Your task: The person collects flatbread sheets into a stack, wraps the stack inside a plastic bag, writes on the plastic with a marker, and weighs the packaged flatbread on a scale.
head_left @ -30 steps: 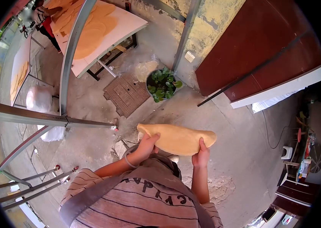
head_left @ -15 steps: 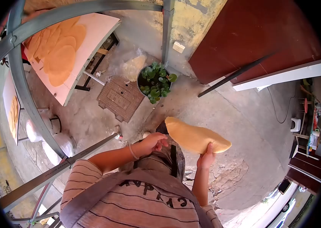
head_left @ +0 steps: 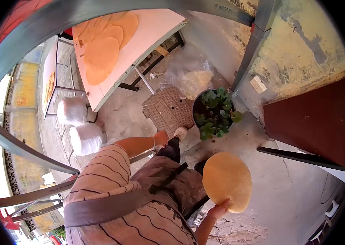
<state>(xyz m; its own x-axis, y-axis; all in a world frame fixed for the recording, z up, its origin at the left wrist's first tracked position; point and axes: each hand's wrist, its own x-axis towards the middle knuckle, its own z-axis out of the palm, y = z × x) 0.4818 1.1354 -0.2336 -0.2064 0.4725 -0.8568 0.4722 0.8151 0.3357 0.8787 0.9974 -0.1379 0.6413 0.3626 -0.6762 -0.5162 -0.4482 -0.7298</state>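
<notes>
A flat, oval, yellow-tan sheet [head_left: 227,179] hangs at the lower right of centre. My right hand [head_left: 219,209] pinches its lower edge, thumb on the near face. Nothing shows in my left hand [head_left: 161,138], which is held out near my knee with its fingers curled in, apart from the sheet. Similar overlapping orange-tan sheets [head_left: 104,53] lie on a pale table [head_left: 133,41] at the upper left.
A potted plant [head_left: 214,114] stands ahead, beside a metal floor cover [head_left: 167,109] and a clear plastic bag [head_left: 195,77]. Grey metal posts [head_left: 251,57] frame the view. Wrapped bundles [head_left: 87,139] sit at left. A dark bar [head_left: 299,157] juts out at right.
My left hand has let go of the sheet and moved away to the left. The sheet, now only in my right hand, has turned more upright. My view has swung left and the table is nearer.
</notes>
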